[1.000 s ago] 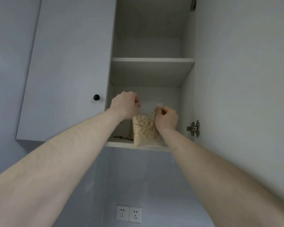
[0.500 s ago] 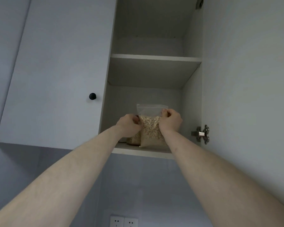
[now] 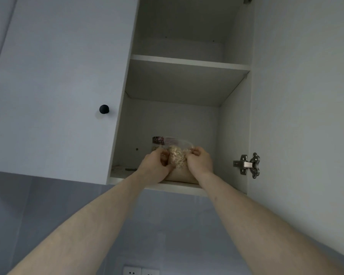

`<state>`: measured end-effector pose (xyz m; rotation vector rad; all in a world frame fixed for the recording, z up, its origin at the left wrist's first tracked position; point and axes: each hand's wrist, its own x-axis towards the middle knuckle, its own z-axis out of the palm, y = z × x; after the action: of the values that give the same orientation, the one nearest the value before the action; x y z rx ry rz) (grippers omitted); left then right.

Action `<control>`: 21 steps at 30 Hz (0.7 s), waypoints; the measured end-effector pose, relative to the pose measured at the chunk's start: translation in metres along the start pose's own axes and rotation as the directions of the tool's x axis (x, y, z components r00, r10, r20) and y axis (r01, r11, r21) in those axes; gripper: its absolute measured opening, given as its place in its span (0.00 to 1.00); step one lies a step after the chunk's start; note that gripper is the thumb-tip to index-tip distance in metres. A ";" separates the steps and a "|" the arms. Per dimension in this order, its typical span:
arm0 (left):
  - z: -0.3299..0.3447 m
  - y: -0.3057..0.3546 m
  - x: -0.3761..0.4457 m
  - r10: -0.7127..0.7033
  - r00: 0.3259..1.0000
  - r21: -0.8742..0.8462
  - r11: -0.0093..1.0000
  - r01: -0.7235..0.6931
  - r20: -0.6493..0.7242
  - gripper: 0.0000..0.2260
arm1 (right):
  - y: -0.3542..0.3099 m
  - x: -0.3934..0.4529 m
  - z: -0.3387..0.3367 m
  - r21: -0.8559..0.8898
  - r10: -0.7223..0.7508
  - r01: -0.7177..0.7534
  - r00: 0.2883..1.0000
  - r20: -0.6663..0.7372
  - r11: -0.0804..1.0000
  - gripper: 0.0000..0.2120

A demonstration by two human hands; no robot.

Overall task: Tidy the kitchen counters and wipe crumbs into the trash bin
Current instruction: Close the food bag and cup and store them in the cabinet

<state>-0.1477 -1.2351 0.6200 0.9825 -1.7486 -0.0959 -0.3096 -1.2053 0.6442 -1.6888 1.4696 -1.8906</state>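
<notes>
On the bottom shelf (image 3: 175, 188) of the open white wall cupboard, the left hand (image 3: 154, 167) and right hand (image 3: 200, 162) pinch a clear, soft plastic bag of pale oats (image 3: 177, 158), which could slump forward off the edge once freed.

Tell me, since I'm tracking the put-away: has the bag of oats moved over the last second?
Yes. The bag of oats went from the bottom shelf's front edge deeper into the cabinet.

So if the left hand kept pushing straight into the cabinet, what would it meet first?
Probably the second bag with the dark top, standing just behind the bag of oats that the left hand grips; beyond it is the cabinet's back wall. Depth is unclear.
</notes>
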 end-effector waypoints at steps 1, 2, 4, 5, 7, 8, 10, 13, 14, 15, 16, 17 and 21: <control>0.001 0.000 0.000 0.021 1.000 0.002 1.000 -0.021 -0.011 0.19 | 0.001 0.000 0.000 0.013 -0.018 0.018 1.000 0.000 1.000 0.12; 0.002 0.000 -0.001 0.040 0.999 0.004 0.999 -0.040 -0.025 0.18 | 0.002 -0.001 0.001 0.026 -0.041 0.041 0.999 -0.004 0.999 0.14; 0.004 -0.001 -0.002 0.066 0.997 0.019 0.998 -0.065 -0.043 0.19 | 0.006 0.000 0.003 0.043 -0.083 0.083 0.996 -0.016 0.996 0.16; 0.005 -0.002 -0.002 0.074 0.996 0.024 0.997 -0.073 -0.044 0.19 | 0.006 0.001 0.004 0.046 -0.088 0.089 0.996 -0.022 0.995 0.18; 0.005 -0.002 -0.002 0.085 0.996 0.031 0.996 -0.083 -0.043 0.18 | 0.006 0.003 0.007 0.044 -0.075 0.076 0.997 -0.030 0.996 0.21; 0.004 -0.001 -0.003 0.087 0.995 0.042 0.995 -0.086 -0.046 0.18 | 0.006 0.003 0.008 0.051 -0.064 0.065 0.997 -0.031 0.997 0.23; 0.004 0.000 -0.005 0.089 0.994 0.084 0.993 -0.084 -0.060 0.19 | 0.006 0.004 0.008 0.082 -0.039 0.043 0.998 -0.047 0.996 0.28; 0.003 0.003 -0.009 0.048 0.996 0.173 0.984 -0.035 -0.069 0.14 | 0.008 0.003 0.007 0.050 -0.032 0.037 0.994 -0.100 0.998 0.24; 0.003 0.005 -0.010 0.027 0.998 0.210 0.978 -0.013 -0.063 0.11 | 0.008 0.002 0.006 0.005 -0.033 0.033 0.995 -0.097 0.999 0.21; 0.003 0.006 -0.011 0.007 0.998 0.242 0.970 0.007 -0.055 0.09 | 0.008 0.002 0.005 -0.037 -0.030 0.027 0.996 -0.080 0.999 0.19; 0.003 0.006 -0.012 -0.009 0.999 0.262 0.965 0.021 -0.047 0.08 | 0.008 0.000 0.005 -0.067 -0.024 0.020 0.998 -0.060 0.998 0.18; 0.002 0.007 -0.013 -0.024 0.999 0.270 0.962 0.035 -0.044 0.07 | 0.007 -0.001 0.004 -0.087 -0.021 0.017 0.999 -0.044 0.996 0.17; 0.000 0.009 -0.014 -0.076 0.996 0.271 0.959 0.086 -0.046 0.07 | 0.005 -0.014 0.001 -0.255 -0.108 0.109 0.994 0.020 0.961 0.11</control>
<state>-0.1519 -1.2205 0.6142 1.2489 -1.7189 0.1132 -0.3068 -1.1982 0.6320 -1.9213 1.7151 -1.8100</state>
